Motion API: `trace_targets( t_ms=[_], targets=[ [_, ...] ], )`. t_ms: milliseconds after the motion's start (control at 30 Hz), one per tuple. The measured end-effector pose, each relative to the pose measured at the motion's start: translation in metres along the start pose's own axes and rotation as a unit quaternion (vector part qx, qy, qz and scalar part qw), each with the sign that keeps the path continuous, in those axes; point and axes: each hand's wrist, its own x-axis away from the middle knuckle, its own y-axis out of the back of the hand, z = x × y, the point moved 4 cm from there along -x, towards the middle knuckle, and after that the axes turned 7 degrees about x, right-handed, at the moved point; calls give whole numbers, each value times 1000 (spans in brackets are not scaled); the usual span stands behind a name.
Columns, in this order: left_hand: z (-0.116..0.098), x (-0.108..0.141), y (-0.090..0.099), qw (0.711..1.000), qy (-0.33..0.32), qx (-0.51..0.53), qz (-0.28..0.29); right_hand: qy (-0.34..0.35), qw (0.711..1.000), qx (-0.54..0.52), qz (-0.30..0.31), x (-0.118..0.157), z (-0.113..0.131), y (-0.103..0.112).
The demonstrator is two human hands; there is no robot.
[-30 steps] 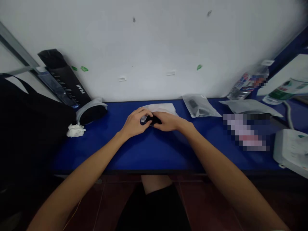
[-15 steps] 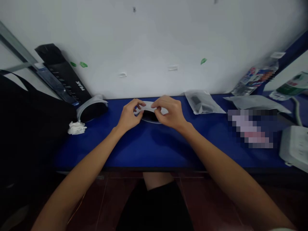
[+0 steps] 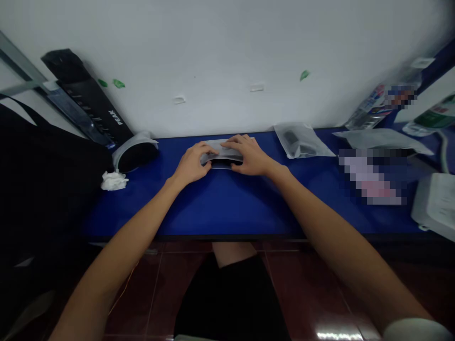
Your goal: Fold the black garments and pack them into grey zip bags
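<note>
A frosted plastic bag (image 3: 223,152) lies at the back of the blue table, its mouth gaping toward me with a dark inside showing. My left hand (image 3: 195,162) grips the left side of that mouth, fingers on top and thumb at the lower edge. On the other side, my right hand (image 3: 250,156) has its fingers spread over the bag's top, with the thumb at the opening. Whether each thumb is inside the bag or below it, I cannot tell.
At left stand another open frosted bag (image 3: 137,154), a crumpled tissue (image 3: 114,181), a black PEAK box (image 3: 94,99) and a black bag (image 3: 53,184). To the right lie a zip bag with a dark item (image 3: 302,140), another pouch (image 3: 384,141), bottles (image 3: 369,109) and a white power strip (image 3: 435,203).
Both hands have flattened over the bag; its mouth is lower and more of its top shows between them. The right fingers have shifted from a pinch to lying across the top. The view has tilted slightly.
</note>
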Motion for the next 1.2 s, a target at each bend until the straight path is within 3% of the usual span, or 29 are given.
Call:
trace_targets(
  t_ms=[267,467,633,900,1200],
  targets=[
    [5,0,-6,999,-3,-48,-13,-30,999,-2,-31,-1,-15,-4],
    [1,2,-7,998,-11,-56,-29,46,996,-53,-62,0,3,4],
    [1,2,-5,999,-20,-23,-43,35,995,-43,-84,-4,12,4],
    [-4,2,-5,994,-58,75,48,-15,998,-38,-41,-3,-1,-1],
    [-6,3,7,991,7,108,83,-39,997,-61,-5,-3,-3,-5]
  ],
)
